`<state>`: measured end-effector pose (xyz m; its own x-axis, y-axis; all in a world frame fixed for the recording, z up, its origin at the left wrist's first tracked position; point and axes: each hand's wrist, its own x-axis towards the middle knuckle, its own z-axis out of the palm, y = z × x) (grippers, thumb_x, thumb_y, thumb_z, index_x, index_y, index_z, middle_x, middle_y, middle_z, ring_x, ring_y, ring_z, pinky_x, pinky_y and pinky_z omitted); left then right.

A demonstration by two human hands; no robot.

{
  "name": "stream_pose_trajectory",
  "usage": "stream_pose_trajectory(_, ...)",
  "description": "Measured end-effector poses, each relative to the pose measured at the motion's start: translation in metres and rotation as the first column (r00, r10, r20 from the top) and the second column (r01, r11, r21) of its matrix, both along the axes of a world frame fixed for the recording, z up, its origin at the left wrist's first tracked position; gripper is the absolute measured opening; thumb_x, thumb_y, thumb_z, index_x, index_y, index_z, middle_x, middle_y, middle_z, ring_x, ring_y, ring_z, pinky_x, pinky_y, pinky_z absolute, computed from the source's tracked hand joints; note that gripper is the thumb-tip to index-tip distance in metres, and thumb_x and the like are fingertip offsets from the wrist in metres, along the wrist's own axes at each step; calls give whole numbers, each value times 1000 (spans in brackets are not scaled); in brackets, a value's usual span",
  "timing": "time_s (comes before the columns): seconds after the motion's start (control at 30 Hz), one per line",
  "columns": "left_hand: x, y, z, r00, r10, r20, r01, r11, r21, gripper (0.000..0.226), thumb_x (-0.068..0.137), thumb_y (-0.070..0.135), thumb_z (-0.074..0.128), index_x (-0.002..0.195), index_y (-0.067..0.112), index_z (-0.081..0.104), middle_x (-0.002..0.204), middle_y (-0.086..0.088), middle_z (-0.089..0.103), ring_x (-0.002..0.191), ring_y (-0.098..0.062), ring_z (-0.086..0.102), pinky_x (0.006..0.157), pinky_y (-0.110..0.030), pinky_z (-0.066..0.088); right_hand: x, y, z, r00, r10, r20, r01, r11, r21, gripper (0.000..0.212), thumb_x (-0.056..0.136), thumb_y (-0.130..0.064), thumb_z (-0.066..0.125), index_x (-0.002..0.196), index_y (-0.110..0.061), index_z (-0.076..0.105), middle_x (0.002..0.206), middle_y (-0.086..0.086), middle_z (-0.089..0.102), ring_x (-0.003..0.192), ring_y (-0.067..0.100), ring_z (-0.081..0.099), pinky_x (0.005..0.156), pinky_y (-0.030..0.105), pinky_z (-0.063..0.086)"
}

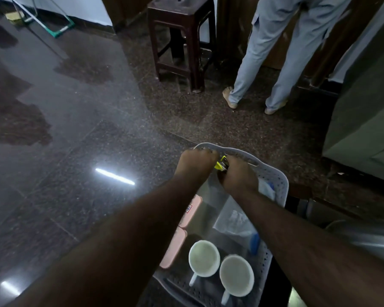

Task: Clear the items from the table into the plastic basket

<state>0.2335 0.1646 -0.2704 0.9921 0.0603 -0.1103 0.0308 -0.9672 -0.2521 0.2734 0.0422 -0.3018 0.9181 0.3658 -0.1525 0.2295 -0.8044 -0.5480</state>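
We had both hands at the far rim of the plastic basket. Left hand was fisted, fingers curled over the rim near the handle slot. Right hand sat just beside it, inside the basket; its fingers were curled under, so we couldn't tell exactly what they gripped. A small yellow-and-metal object showed between the two hands, touching both; too blurred to identify. The basket held two white mugs side by side at the near end, two pink cases along the left wall, and clear plastic bags with blue trim on the right. Dark glossy surface lay to the left. A second person's legs stood beyond, next to a brown stool.
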Motion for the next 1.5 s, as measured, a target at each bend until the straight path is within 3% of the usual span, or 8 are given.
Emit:
stream_pose_trajectory(0.17, -1, -5, 2, 1000, 17, -6, -17, 998, 57, 20, 57, 45, 80, 67, 29, 72, 52, 10, 66, 46, 0, 64, 40, -15, 43, -2, 5, -1, 999, -27, -21, 28, 999, 25, 19, 86, -30, 57, 102, -22, 61, 109, 6, 68, 106, 34, 64, 82, 39, 49)
stream_pose_trajectory(0.3, -1, -4, -6, 997, 74, 30, -71, 994, -85, 18, 91, 23, 56, 108, 23, 62, 100, -2, 70, 84, -23, 73, 62, -32, 53, -8, -1, 3, 995, -82, -53, 86, 993, 85, 28, 84, -34, 64, 108, -21, 57, 113, 8, 66, 107, 33, 62, 82, 39, 47)
stream_pose_trajectory(0.4, -9, -4, -6, 981, 180, 72, -153, 947, -282, 25, 90, 19, 56, 116, 17, 53, 115, -8, 58, 92, -34, 68, 68, -39, 51, -17, -7, 11, 972, -196, -133, 220, 954, 205, 43, 83, -33, 67, 119, -16, 52, 123, 12, 61, 114, 33, 58, 89, 41, 47)
stream_pose_trajectory(0.53, -24, -15, -2, 968, 243, -63, -238, 813, -531, 46, 79, 19, 59, 121, 5, 48, 123, -16, 48, 107, -35, 59, 86, -45, 52, -30, -9, 16, 895, -300, -329, 388, 888, 246, 45, 88, -27, 60, 125, -3, 51, 130, 21, 56, 123, 37, 53, 101, 44, 44)
stream_pose_trajectory(0.73, -19, -17, 0, 948, 240, -209, -314, 819, -481, 59, 93, 25, 61, 141, -3, 40, 136, -24, 46, 127, -34, 50, 106, -38, 41, -40, -6, 11, 879, -288, -379, 360, 923, 135, 32, 91, -16, 56, 118, 3, 57, 124, 25, 62, 118, 41, 55, 96, 42, 43)
stream_pose_trajectory(1.1, -23, -13, -7, 936, 326, -133, -352, 882, -314, 38, 107, 25, 35, 143, 18, 48, 131, -12, 59, 118, -30, 61, 98, -41, 52, -35, 11, 3, 846, -420, -328, 431, 901, -43, 33, 86, -23, 66, 114, -6, 69, 120, 16, 69, 116, 34, 62, 92, 36, 51)
stream_pose_trajectory(1.37, -28, -18, 17, 920, 378, -106, -385, 816, -431, 32, 93, 24, 55, 124, 21, 61, 119, -8, 65, 108, -32, 66, 87, -41, 54, -43, -3, 14, 883, -111, -456, 151, 987, 51, 22, 80, -21, 73, 99, -10, 74, 110, 16, 73, 108, 33, 67, 90, 34, 54)
stream_pose_trajectory(1.5, -24, -44, 38, 971, 235, -45, -236, 916, -323, 31, 94, 43, 53, 113, 20, 64, 115, -4, 67, 102, -26, 67, 75, -36, 51, -50, -49, 45, 971, -74, -225, 86, 995, 45, 17, 85, -31, 62, 95, -18, 68, 103, 6, 72, 103, 28, 65, 85, 34, 52)
